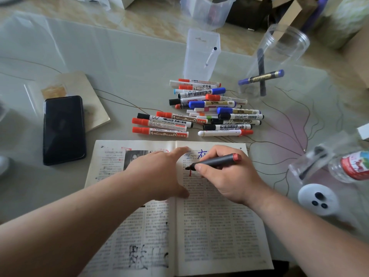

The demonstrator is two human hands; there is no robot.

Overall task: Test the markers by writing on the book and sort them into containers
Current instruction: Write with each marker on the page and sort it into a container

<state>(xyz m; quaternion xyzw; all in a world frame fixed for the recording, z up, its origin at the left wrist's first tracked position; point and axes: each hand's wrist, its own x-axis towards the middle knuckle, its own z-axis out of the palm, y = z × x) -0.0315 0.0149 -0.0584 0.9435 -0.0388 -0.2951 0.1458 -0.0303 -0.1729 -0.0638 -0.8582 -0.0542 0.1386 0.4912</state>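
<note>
Your right hand (225, 174) grips 1 dark grey marker with a red end (216, 160), fingers curled round the barrel, its tip touching the right page of the open printed book (219, 226) beside a short red stroke. Your left hand (159, 172) lies flat and unclenched on the book, palm down, holding nothing, fingers stretched across the centre fold, forearm reaching in from the lower left.

The book lies open at the near edge of the pale glass-topped table (119, 66); blue characters sit above your right hand and large black characters mark the lower left page.

Just beyond the book lies 1 loose pile of capped markers with red, blue and black caps (203, 108); I cannot count them exactly. Behind the pile stands 1 clear rectangular plastic box (201, 54) holding 1 white pen. To its right stands 1 clear round plastic jar (279, 56) with 2 markers crossed inside, 1 black and 1 blue-capped.

1 black smartphone (63, 129) rests on 1 cream notebook (79, 84) at the left.
</note>
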